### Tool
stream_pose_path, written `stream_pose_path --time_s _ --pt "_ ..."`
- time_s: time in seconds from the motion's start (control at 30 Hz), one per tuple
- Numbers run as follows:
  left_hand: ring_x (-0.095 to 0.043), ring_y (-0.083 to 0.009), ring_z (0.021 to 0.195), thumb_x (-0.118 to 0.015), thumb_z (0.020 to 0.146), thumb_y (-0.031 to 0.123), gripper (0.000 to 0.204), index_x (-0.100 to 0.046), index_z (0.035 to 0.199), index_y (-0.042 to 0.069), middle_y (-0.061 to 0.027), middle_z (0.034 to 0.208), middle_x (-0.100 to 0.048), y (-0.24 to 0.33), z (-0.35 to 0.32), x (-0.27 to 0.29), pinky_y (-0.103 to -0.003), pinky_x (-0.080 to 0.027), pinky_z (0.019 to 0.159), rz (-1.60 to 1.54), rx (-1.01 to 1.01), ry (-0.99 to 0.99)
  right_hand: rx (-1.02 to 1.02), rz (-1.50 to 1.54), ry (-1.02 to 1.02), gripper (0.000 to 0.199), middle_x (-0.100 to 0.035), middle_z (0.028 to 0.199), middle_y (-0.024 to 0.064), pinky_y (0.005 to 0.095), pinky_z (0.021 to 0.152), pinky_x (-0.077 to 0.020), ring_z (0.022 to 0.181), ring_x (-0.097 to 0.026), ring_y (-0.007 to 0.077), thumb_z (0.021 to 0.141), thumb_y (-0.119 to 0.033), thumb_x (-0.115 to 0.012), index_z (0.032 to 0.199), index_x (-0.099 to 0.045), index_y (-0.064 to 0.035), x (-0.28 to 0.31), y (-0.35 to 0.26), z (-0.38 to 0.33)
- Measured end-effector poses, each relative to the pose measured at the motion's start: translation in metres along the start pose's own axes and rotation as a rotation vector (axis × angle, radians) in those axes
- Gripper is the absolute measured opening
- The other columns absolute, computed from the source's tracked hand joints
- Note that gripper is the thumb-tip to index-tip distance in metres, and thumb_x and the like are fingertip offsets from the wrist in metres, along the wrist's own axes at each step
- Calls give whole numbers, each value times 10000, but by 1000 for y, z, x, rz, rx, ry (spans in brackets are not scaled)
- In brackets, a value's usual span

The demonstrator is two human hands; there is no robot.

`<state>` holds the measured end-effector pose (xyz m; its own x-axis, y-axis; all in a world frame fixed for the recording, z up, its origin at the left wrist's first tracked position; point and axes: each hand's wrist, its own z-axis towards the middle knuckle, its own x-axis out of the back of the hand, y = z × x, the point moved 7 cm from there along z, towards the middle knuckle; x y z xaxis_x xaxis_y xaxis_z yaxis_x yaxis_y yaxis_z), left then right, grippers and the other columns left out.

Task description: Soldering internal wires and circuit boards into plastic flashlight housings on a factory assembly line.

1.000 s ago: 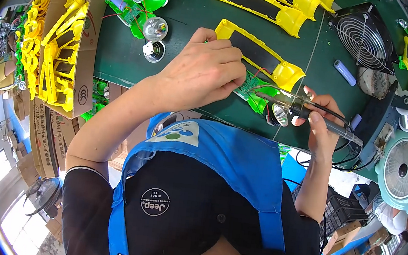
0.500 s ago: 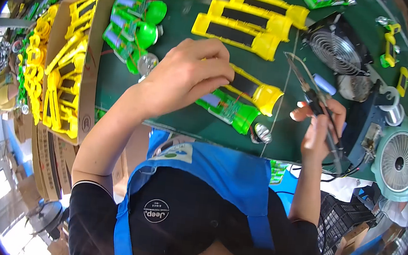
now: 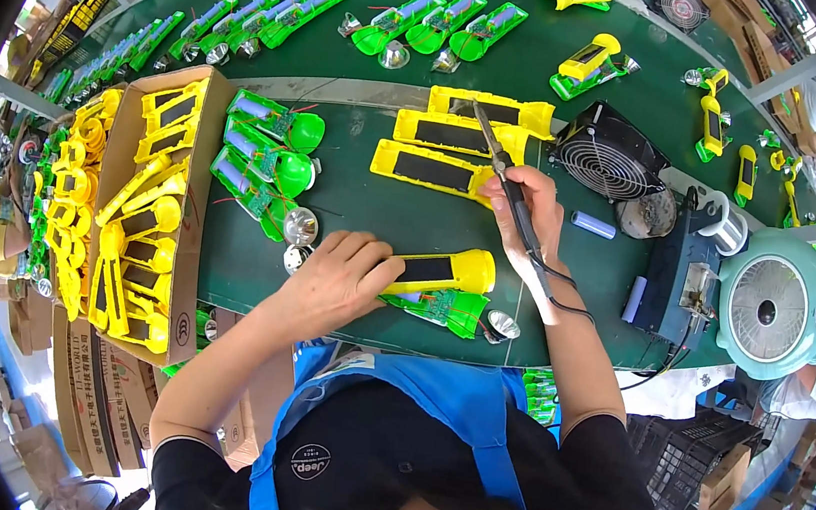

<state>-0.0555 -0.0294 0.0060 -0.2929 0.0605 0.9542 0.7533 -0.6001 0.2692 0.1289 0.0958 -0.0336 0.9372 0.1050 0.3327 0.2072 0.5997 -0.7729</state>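
The left hand (image 3: 332,282) is gripping a yellow plastic flashlight shell (image 3: 441,271) on the green counter (image 3: 383,212); the right hand (image 3: 525,213) is clenching a black soldering iron (image 3: 507,181) near a black fan (image 3: 610,162).

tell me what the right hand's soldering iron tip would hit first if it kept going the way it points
Probably the nearest of the yellow flashlight shells lying just beyond the tip. The right hand holds the soldering iron angled up and away over them, though height above them is unclear.

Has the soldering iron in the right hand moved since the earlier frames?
Yes. The soldering iron lifted off the green half-shell and now points up-table, its tip over the yellow covers.
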Motion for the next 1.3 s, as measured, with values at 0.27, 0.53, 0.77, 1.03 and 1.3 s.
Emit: stream_pose_path --time_s 0.27,0.53,0.77,1.03,1.3 --pt "-597 -372 966 -829 664 79 573 -474 1111 35 -177 1057 -594 -44 -30 52 -420 -489 843 -375 356 295 -149 58 12 409 -669 898 141 298 655 -559 755 -702 195 822 40 -673 1161 -468 -59 35 9 -53" --pt "-602 -314 914 -785 737 354 619 -438 1133 27 -174 1002 -590 -134 196 32 -410 -470 833 -525 450 495 -118 -24 -22 390 -663 898 129 312 643 -564 753 -715 228 824 15 -672 1134 -442 -48 44 -5 -66" --pt "-568 -376 1008 -759 792 346 491 -508 1126 89 -199 1009 -563 -116 286 -14 -456 -500 830 73 416 401 -155 72 -64 327 -662 910 141 317 670 -583 782 -724 230 864 13 -630 1123 -435 -34 49 2 -58" --pt "-581 -350 1081 -751 769 307 451 -573 1125 93 -162 1109 -631 -193 330 -12 -441 -490 908 189 563 77 -194 141 -95 337 -651 920 142 325 679 -592 785 -725 223 853 17 -652 1106 -435 -31 51 3 -59" --pt "-592 -390 1036 -698 764 244 734 -351 1410 273 -204 1090 -579 -160 294 45 -460 -492 881 66 482 39 -169 121 -61 315 -669 892 144 323 668 -581 785 -718 211 890 -41 -629 1127 -421 -34 46 0 -58"
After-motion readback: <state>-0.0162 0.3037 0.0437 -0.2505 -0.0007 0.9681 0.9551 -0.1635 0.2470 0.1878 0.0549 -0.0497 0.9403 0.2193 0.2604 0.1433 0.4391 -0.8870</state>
